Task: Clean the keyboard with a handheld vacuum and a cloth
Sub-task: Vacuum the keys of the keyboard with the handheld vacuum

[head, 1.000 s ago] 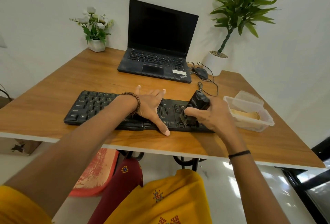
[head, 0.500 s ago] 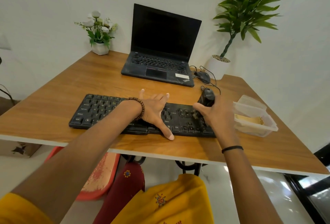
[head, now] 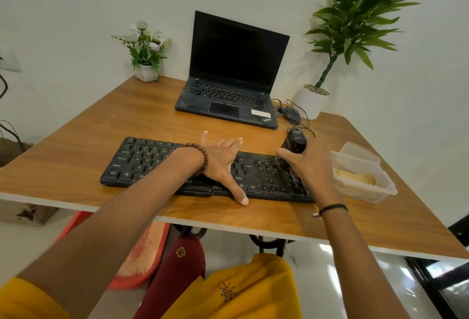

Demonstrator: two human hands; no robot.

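The keyboard (head: 177, 166) lies along the bench's (head: 76, 141) six o'clock edge; the left hand (head: 220, 161), spread flat, pins its middle, while the right hand (head: 308, 163) grips the handheld vacuum (head: 291, 146) at three o'clock: best swept slowly, nozzle low, row by row

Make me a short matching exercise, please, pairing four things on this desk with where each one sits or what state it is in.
Things:
1. handheld vacuum
2. left hand
3. laptop
4. clear plastic container

Places or states:
A. open, screen dark, at the back of the desk
B. pressed flat on the middle of the keyboard
C. gripped in the right hand, nozzle on the keys
D. at the keyboard's right end, something tan inside

Pairs: 1-C, 2-B, 3-A, 4-D
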